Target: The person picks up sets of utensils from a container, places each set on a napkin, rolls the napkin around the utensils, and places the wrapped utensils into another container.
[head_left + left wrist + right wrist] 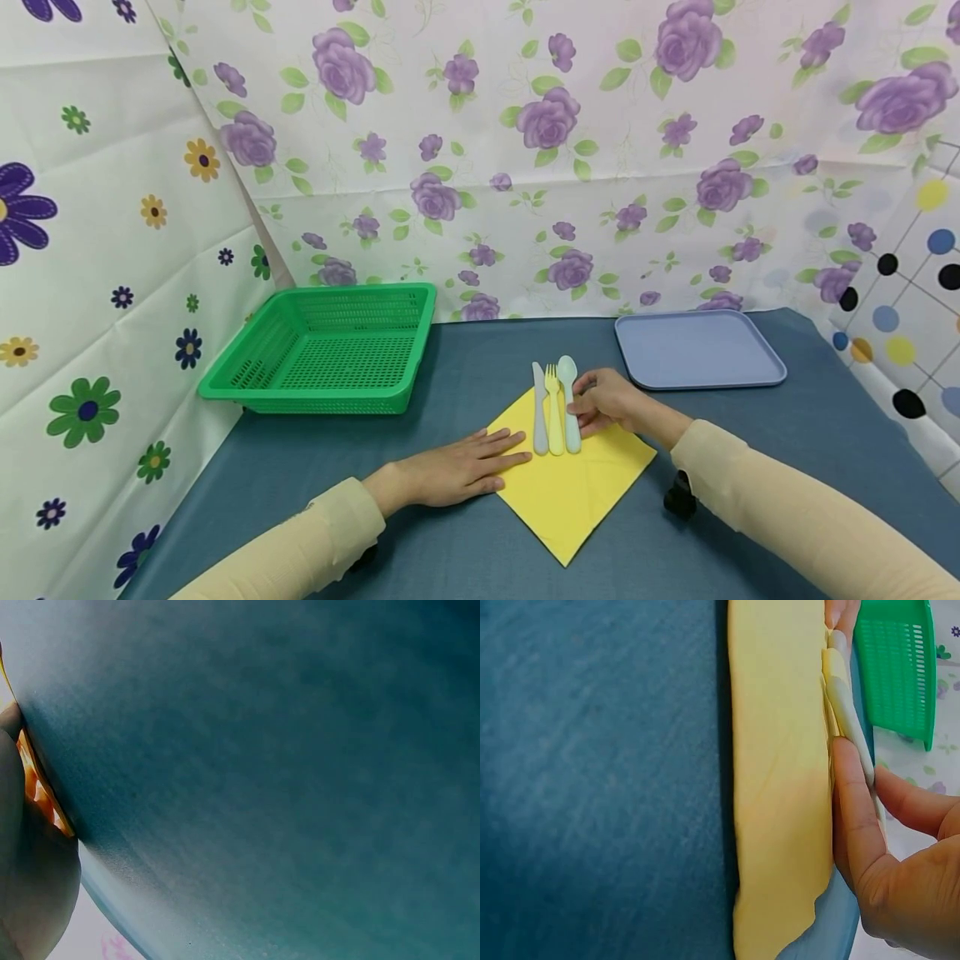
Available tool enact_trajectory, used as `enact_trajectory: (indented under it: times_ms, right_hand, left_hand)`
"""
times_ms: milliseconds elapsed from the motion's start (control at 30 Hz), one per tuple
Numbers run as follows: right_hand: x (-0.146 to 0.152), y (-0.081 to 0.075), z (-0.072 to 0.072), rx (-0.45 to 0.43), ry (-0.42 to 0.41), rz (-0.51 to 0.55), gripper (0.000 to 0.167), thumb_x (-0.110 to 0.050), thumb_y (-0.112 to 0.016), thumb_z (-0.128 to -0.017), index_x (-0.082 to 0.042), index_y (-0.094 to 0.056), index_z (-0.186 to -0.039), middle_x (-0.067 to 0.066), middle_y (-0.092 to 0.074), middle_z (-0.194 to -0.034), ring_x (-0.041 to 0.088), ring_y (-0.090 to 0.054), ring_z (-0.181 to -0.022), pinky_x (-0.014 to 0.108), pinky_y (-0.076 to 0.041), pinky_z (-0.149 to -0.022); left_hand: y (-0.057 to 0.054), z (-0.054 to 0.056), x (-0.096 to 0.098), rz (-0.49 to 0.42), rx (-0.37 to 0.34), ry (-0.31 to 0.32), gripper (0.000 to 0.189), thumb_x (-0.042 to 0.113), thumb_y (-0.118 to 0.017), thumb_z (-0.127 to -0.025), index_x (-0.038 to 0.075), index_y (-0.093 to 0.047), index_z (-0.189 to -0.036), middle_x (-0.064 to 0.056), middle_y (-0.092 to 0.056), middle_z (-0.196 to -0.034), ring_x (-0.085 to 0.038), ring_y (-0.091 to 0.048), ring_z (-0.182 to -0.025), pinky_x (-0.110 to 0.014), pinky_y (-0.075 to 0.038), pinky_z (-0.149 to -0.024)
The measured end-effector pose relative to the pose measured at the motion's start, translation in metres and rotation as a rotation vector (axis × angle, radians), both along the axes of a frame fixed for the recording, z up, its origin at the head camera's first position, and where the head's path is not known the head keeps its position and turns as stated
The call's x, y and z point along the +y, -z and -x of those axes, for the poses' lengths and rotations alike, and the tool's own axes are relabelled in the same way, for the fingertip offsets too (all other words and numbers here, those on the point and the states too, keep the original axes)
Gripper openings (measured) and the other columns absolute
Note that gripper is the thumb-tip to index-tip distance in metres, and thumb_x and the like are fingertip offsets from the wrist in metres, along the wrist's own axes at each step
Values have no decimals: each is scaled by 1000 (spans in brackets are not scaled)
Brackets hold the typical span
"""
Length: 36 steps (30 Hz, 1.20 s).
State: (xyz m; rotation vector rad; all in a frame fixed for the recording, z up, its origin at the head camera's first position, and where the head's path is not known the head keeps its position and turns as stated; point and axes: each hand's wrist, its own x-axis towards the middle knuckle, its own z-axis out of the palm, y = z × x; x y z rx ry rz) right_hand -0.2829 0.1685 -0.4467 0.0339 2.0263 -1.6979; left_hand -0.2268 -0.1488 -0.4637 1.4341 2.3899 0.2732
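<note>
A yellow napkin (pixel 566 508) lies turned like a diamond on the blue tabletop. Side by side on its upper part are a grey knife (pixel 540 421), a pale yellow fork (pixel 554 417) and a mint-green spoon (pixel 567 368), handles toward the near side. My right hand (pixel 609 402) pinches the spoon's handle from the right. The right wrist view has thumb and fingers at both sides of the handle. With fingers spread, my left hand (pixel 468 468) rests on the napkin's left corner, fingertips close to the knife. Only the edge of that hand shows in the left wrist view.
At the back left stands a green perforated basket (pixel 416 367). A blue-grey tray (pixel 701 350) lies at the back right. Flowered cloth (pixel 487 167) hangs behind the table, with patterned sheets along both sides.
</note>
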Motion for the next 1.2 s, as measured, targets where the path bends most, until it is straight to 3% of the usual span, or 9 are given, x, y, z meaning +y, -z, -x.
enact_trajectory:
  times_ms: [200,700,1200]
  right_hand:
    - [-1,0,-5,19,-20,-16,30,6,-70,-95,8,-51,-118,18,-64,-76,22,-66,-60,39,-64,-60]
    - [-8,0,-6,-6,43,-106,27,3,-73,-95,7,-57,-116,16,-63,-71,19,-64,-52,35,-62,-55]
    - [-7,-5,-11,0,25,-131,32,4,-73,-94,8,-54,-119,16,-63,-69,20,-64,-50,38,-63,-55]
  left_hand:
    - [-2,0,1,2,-5,3,55,40,-30,-116,30,-18,-168,3,-6,-175,-18,-3,-161,-42,-8,-130]
    - [2,1,0,4,-8,-2,54,42,-27,-116,32,-17,-168,4,-6,-175,-17,-3,-161,-42,-8,-130]
    - [-2,-1,1,0,-12,-3,54,40,-30,-116,30,-19,-168,3,-6,-175,-18,-3,-161,-43,-8,-130]
